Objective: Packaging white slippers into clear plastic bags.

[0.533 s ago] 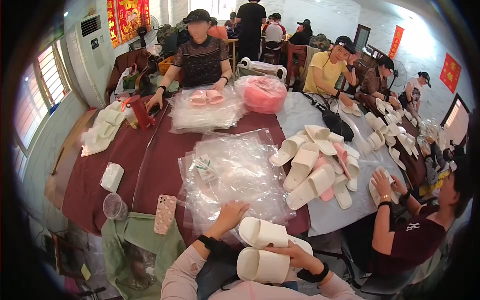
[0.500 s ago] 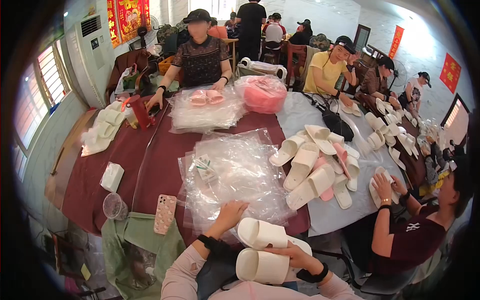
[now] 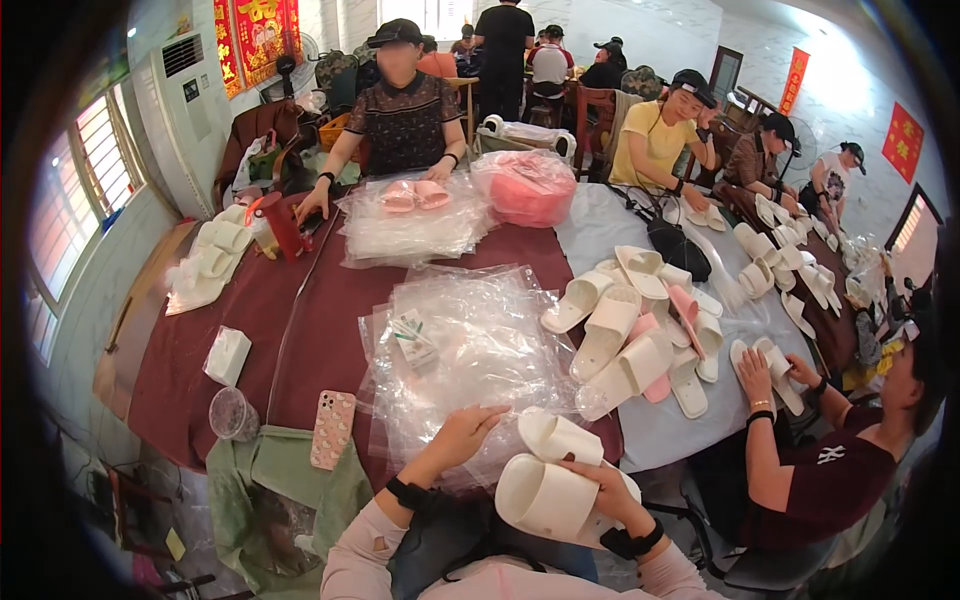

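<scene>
matt foam slippers [image 3: 548,480], glossy plastic bags [image 3: 480,350] — crinkled

The left hand [image 3: 462,436] has slid a little along the plastic bags [image 3: 470,350], its fingers [image 3: 490,413] now nearer the white slippers [image 3: 550,480].

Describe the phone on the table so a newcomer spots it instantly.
Start at the dark red table and follow its near edge to the person's left hand. Left of that hand, beside the pile of clear plastic bags, lies the phone, back up. It alone is flat, pink and patterned.

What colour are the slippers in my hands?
The slippers are cream-white, seen in the head view.
</scene>
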`<state>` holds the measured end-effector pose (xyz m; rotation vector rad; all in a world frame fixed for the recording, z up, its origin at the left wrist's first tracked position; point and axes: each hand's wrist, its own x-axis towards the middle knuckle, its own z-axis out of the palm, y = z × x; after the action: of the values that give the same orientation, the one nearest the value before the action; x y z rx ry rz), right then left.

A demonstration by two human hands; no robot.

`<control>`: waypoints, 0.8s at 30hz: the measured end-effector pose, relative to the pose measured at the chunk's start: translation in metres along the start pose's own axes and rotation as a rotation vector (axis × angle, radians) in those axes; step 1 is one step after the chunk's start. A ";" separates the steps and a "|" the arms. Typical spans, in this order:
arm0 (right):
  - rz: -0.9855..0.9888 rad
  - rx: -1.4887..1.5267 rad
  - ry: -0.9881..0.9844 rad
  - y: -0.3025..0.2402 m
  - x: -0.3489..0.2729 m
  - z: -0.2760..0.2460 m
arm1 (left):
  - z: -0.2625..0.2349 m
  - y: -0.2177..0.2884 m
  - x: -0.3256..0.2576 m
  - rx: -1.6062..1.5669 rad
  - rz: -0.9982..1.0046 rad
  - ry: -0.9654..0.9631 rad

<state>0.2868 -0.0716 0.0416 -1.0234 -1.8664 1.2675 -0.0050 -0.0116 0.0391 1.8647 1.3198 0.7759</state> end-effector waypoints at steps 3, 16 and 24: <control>0.211 0.119 0.099 0.002 -0.001 -0.007 | -0.001 0.003 -0.002 -0.086 0.035 -0.033; -0.275 -0.524 0.218 -0.007 0.019 0.013 | 0.023 0.028 -0.006 0.134 0.243 -0.043; -0.149 -0.564 0.412 0.012 0.027 0.024 | 0.029 0.035 -0.011 0.148 0.223 -0.040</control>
<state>0.2567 -0.0559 0.0253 -1.2820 -1.9530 0.3940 0.0335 -0.0361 0.0505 2.1611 1.1852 0.7654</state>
